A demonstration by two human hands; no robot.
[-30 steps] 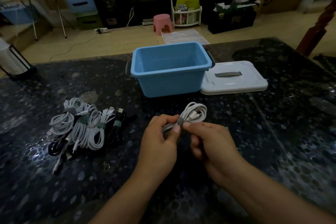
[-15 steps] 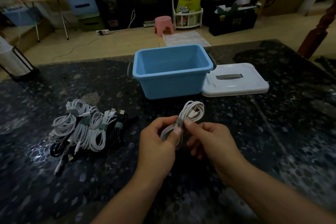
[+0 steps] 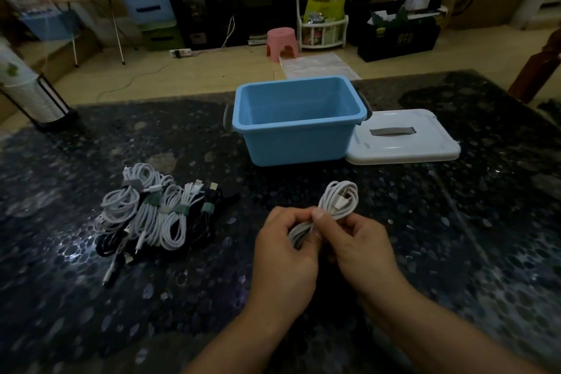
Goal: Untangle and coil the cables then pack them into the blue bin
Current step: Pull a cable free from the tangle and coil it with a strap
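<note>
A coiled white cable is held between both hands near the table's front centre. My left hand grips its near end, and my right hand pinches its middle with thumb and fingers. The far loop with a white plug sticks out beyond my fingers. The blue bin stands open and empty behind the hands. A pile of coiled white and black cables, each bound with a small strap, lies to the left on the dark table.
The bin's white lid lies flat just right of the bin. A stack of white cups in a black stand sits at the table's far left corner. Beyond the table edge are a pink stool, boxes and shelves on the floor.
The grey strap seen earlier around the cable's middle is now hidden under my right thumb. Both hands stay on the cable; the view has shifted slightly.
</note>
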